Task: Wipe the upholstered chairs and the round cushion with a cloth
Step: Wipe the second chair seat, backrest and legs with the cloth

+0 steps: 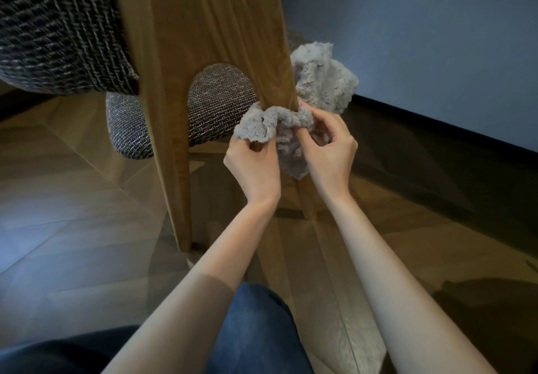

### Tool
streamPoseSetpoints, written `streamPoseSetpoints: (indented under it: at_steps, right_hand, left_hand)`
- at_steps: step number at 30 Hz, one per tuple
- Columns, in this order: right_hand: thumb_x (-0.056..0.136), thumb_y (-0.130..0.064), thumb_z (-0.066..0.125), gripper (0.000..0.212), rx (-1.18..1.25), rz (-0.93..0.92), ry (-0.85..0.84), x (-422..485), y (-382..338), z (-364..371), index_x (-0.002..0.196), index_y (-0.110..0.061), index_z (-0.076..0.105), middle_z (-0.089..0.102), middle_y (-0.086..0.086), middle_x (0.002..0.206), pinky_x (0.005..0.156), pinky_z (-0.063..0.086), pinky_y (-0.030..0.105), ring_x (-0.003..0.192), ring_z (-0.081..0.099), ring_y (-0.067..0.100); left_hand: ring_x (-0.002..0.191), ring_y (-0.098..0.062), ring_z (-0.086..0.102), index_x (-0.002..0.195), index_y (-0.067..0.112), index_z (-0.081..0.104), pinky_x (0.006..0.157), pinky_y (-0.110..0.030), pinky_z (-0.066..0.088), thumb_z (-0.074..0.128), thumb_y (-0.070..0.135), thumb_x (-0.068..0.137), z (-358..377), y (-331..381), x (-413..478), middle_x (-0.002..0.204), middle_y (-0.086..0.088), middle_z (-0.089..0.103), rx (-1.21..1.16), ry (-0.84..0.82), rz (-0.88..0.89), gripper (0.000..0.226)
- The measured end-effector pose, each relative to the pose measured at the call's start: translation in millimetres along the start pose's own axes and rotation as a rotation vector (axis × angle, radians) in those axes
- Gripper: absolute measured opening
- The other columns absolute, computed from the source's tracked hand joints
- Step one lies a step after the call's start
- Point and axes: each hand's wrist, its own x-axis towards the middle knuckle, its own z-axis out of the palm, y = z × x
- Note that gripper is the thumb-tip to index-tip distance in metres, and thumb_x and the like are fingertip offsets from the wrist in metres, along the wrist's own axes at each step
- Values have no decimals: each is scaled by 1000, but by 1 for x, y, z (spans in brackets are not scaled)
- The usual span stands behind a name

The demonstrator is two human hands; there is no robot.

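A fluffy grey cloth (320, 82) is wrapped around the right wooden leg (273, 76) of an upholstered chair. My left hand (251, 164) pinches the cloth's left end in front of the leg. My right hand (326, 146) grips the bunched cloth on the leg's right side, and the rest of the cloth stands up behind it. The chair's woven grey seat (209, 108) shows through the arch between the legs. Its grey tweed back (58, 30) fills the upper left.
The chair's other wooden leg (171, 169) reaches the herringbone wood floor (72, 199) on the left. A blue-grey wall (436, 38) with a dark skirting board runs along the right. My knee in blue jeans (256, 330) is at the bottom centre.
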Motion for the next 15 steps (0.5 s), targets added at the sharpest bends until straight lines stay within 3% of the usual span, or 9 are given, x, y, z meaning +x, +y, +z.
streamPoseSetpoints:
  at_steps: [3, 6, 8, 11, 13, 15]
  right_hand:
    - [82, -11, 71, 24, -91, -19, 19, -6, 15, -3, 106, -15, 71, 67, -4, 100, 83, 48, 15, 96, 62, 1]
    - [83, -16, 69, 20, -168, 82, -19, -17, 39, -10, 103, -15, 71, 66, -3, 98, 77, 43, 6, 92, 61, -2]
    - [85, -21, 67, 22, -212, 183, -78, -24, 58, -17, 106, -16, 71, 66, -3, 100, 79, 47, 11, 93, 62, 2]
    - [92, -26, 62, 28, -257, 298, -178, -32, 87, -24, 117, -17, 68, 67, 1, 112, 89, 52, 30, 104, 62, 12]
    - [95, -25, 57, 30, -226, 359, -246, -39, 104, -27, 123, -17, 64, 65, -1, 118, 91, 51, 22, 109, 60, 7]
    - [97, -24, 53, 29, -195, 399, -319, -48, 119, -29, 125, -21, 62, 64, -7, 117, 90, 47, 13, 109, 58, -1]
  left_hand:
    - [91, -2, 62, 105, 4, 71, 74, -3, 44, 73, 13, 83, 5, -13, -9, 100, -1, 70, 7, 14, -32, 23]
    - [76, 8, 57, 97, 4, 74, 61, 6, 36, 71, 20, 85, 9, -38, -18, 87, 7, 67, 79, -137, -150, 20]
    - [70, 9, 56, 95, 6, 74, 61, 3, 37, 69, 25, 87, 12, -56, -21, 83, 6, 67, 117, -254, -231, 21]
    - [83, -12, 66, 90, 5, 72, 77, -27, 53, 65, 25, 90, 22, -81, -23, 86, -6, 71, 161, -408, -303, 21]
    - [91, -20, 67, 92, 8, 68, 87, -41, 54, 60, 21, 93, 26, -97, -27, 90, -7, 70, 139, -518, -362, 15]
    - [97, -21, 66, 95, 15, 63, 93, -45, 52, 55, 17, 96, 31, -115, -31, 97, -6, 68, 108, -629, -446, 8]
